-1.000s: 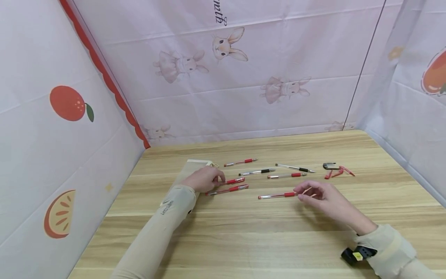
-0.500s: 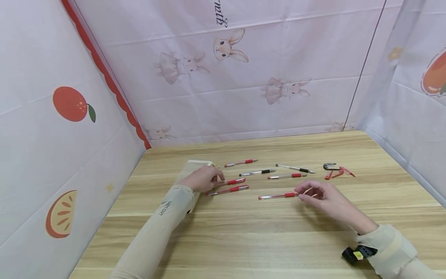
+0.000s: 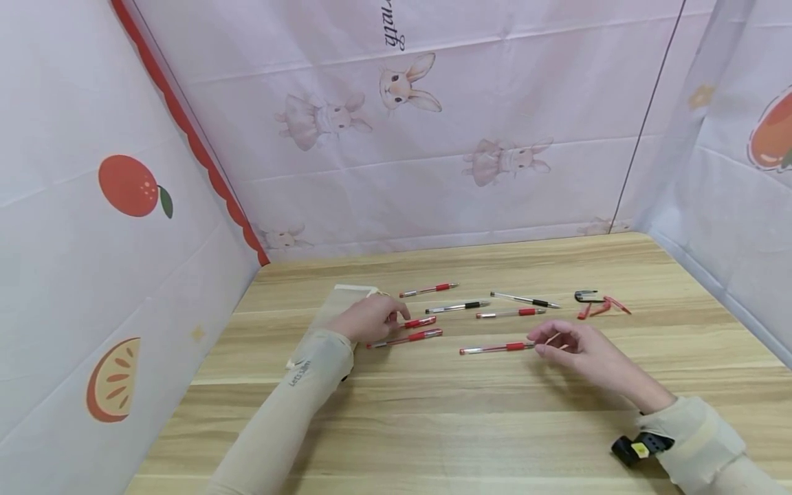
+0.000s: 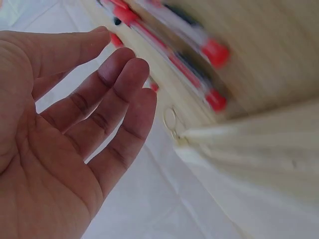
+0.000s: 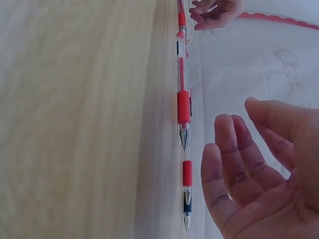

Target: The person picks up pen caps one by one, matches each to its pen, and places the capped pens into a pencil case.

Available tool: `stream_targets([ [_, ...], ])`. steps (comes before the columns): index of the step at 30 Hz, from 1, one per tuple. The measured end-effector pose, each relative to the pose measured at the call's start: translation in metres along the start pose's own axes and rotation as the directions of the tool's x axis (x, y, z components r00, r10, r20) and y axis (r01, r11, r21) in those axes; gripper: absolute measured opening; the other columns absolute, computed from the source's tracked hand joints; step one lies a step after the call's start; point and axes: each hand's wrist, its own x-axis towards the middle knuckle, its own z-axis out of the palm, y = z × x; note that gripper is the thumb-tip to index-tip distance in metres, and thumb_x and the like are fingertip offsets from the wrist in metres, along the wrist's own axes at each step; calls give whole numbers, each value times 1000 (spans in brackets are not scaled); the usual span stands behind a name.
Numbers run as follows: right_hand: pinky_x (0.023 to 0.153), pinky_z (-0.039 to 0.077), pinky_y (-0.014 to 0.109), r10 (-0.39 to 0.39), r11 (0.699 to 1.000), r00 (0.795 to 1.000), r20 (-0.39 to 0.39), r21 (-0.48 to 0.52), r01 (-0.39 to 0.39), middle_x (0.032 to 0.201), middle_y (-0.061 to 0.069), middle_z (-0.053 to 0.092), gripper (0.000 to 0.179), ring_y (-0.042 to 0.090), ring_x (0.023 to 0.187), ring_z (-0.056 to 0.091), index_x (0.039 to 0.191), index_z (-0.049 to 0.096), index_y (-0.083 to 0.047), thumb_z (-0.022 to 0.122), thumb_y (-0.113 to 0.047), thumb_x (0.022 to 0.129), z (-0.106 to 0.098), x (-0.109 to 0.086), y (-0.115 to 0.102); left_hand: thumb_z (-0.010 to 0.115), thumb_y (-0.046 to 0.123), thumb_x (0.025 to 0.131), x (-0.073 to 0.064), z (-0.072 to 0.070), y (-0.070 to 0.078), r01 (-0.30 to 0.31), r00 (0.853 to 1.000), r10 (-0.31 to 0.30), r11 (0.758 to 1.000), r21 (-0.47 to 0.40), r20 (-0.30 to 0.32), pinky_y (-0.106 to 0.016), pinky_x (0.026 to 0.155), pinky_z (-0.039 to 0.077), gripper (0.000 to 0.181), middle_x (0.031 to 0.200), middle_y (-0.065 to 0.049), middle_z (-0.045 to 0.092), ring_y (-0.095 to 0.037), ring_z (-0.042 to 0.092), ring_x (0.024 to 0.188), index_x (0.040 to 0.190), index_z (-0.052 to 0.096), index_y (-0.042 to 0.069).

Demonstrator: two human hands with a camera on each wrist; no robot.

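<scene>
"Both hands have edged slightly right over the last half second, yes?"

"Yes, the left hand point(image 3: 371, 318) and, a touch less, the right hand point(image 3: 574, 347). Pens lie as they did."

"Start close to the viewer, then."

"Long pale sleeves point(image 3: 278, 419) come in first, with a small black device point(image 3: 626, 452) at the right wrist. Then bare wooden table point(image 3: 464, 419)."

"And the hands?"

"Well apart from each other, both empty, fingers loosely bent. Thumb and fingers don't meet on either one."

"What's by the right?"

"Just off its fingertips, the nearest red pen point(image 3: 495, 348), tip toward the hand. I can't tell whether they touch."

"By the left?"

"One red pen point(image 3: 416, 337) lies just this side of its fingers; another red pen point(image 3: 422, 321) runs partly behind them. Contact there I can't tell. A cream pouch point(image 3: 334, 306) lies partly under that arm."

"Further back?"

"A third-row red pen point(image 3: 510, 313), a black pen point(image 3: 458, 307), then red caps point(image 3: 599, 309) near a black cap point(image 3: 584, 297) on the right. Beyond: a slanted black pen point(image 3: 524, 300) and the farthest red pen point(image 3: 430, 290)."

"Behind all that?"

"A rabbit-print curtain point(image 3: 433, 199)."
</scene>
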Motion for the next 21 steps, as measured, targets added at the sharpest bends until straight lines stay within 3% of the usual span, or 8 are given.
stream_targets([
  [3,78,58,24,-2,1000,1000,-4,-6,2,113,8,77,20,4,94,70,122,74,-9,72,-15,103,-2,-1,1,65,3,103,2,2,6,-17,1000,18,1000,-26,19,-37,88,56,31,122,-4,76,-16,63,92,130,76,14],
  [8,79,57,24,54,998,999,-8,-30,-54,113,9,76,25,6,92,69,127,72,-7,69,-21,106,-6,-5,3,64,2,102,4,5,17,-73,997,73,997,6,20,-33,85,54,39,108,0,73,-15,61,88,137,71,17],
  [11,80,56,24,74,996,997,-4,-49,-74,115,8,75,27,5,94,67,128,71,-8,68,-24,107,-9,-6,5,63,0,101,4,6,25,-113,994,114,992,51,-2,-31,83,53,41,99,2,72,-13,60,83,136,72,18],
  [17,78,55,24,84,992,996,-15,-97,-86,118,7,74,27,3,95,65,130,71,-11,67,-26,108,-17,-3,8,65,1,101,3,7,45,-208,975,213,975,82,-63,-30,83,51,34,97,1,74,-13,59,83,130,75,16],
  [21,77,56,25,84,991,996,-8,-104,-85,121,11,74,30,3,95,67,133,70,-9,66,-25,108,-25,-2,12,66,5,103,4,8,59,-216,975,220,974,71,-41,-25,86,53,34,101,1,72,-10,59,87,134,73,16],
])
